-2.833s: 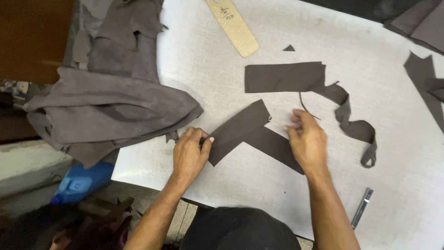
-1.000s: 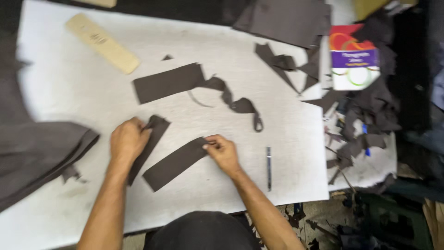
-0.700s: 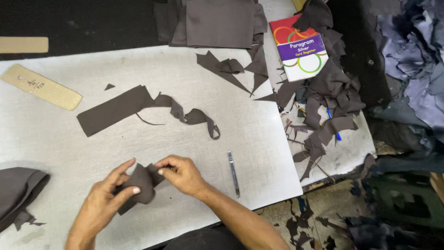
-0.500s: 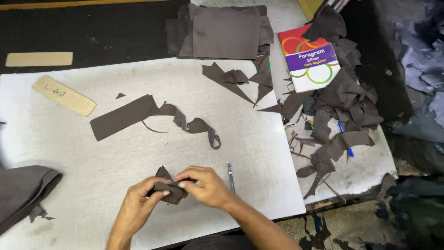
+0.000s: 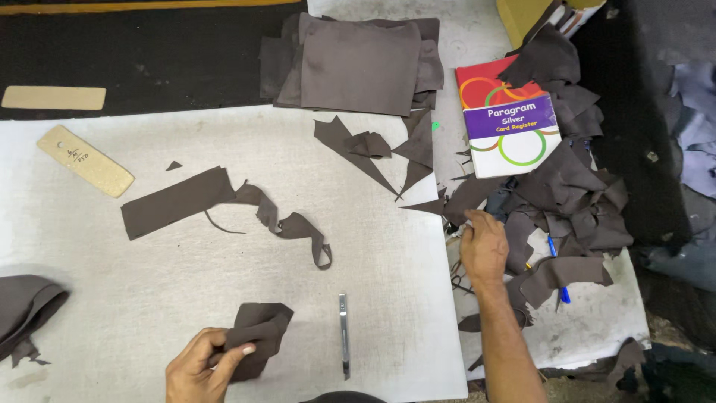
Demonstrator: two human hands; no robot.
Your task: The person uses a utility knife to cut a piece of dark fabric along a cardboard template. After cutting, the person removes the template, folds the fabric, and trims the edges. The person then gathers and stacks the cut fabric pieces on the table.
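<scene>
A: The left hand [image 5: 200, 366] grips a folded dark brown piece [image 5: 256, 336], thumb over the top and fingers curled under its lower end, so the layers stay pinched together. It sits near the front edge of the pale cutting board [image 5: 149, 298], just left of the slim metal knife [image 5: 344, 334].

B: And the other hand?

A: The right hand [image 5: 483, 245] is off the board's right edge, knuckles up, fingers bent down into the heap of dark offcuts [image 5: 574, 201]. I can't tell whether it has closed on a scrap; the fingertips are hidden.

B: Why fold the piece?

A: My guess is that doubling it keeps it compact and manageable in one hand while the other is busy in the scrap pile.

B: Which way does it run?

A: Its long axis is tilted, from the hand at lower left up towards the upper right, the free folded end pointing away from the person. The knife beside it lies nearly straight, towards and away from the person.

B: What else is on the board?

A: A long cut strip [image 5: 177, 202] with a curling tail lies well apart, further up, beside a tan wooden template [image 5: 85, 160]. A stack of brown sheets [image 5: 358, 63] sits at the far edge.
</scene>
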